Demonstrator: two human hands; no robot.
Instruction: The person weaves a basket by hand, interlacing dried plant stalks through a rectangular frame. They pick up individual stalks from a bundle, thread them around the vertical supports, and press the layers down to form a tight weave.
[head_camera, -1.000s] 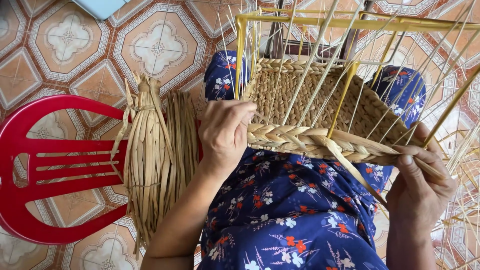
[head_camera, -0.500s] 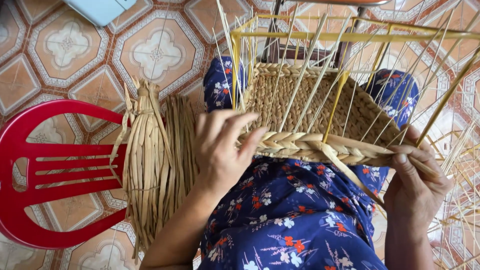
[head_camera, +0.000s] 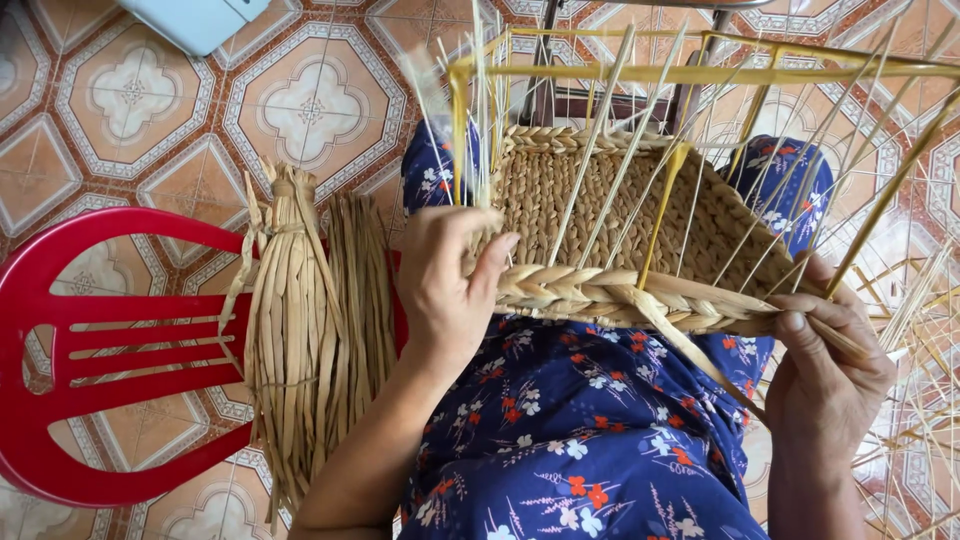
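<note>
While the red plastic chair (head_camera: 70, 350) lies at the far left with its curved back cut off by the frame edge, a tied bundle of dried straw (head_camera: 305, 330) rests across its seat, just left of the person's lap. The bundle's lower ends run out of view at the near edge.

To the right of the bundle, the left hand (head_camera: 450, 285) is curled around the left end of the braided rim of the woven basket (head_camera: 620, 215), thumb toward the inside, fingers wrapped over the outer side. Half a second ago this hand lay flatter on the rim, with fingers spread; now it grips more tightly and sits slightly farther toward the basket's corner. The basket rests on the lap, over a blue floral dress (head_camera: 570, 430), and is mounted inside a yellow metal frame (head_camera: 700, 72) whose far bars are cut off by the top edge. Thin upright straw stakes rise from the weave and cross in front of it, making the far wall of the basket hard to read.

At the right, the right hand (head_camera: 825, 375) closes on a loose flat straw strand (head_camera: 690, 345) running diagonally from the braid, pinched between thumb and fingers; it has barely shifted since the earlier frame. Its fingertips are partly hidden behind the stakes. Loose straws at the far right blur together, and a pale grey box (head_camera: 195, 18) at the top is mostly cut off.
</note>
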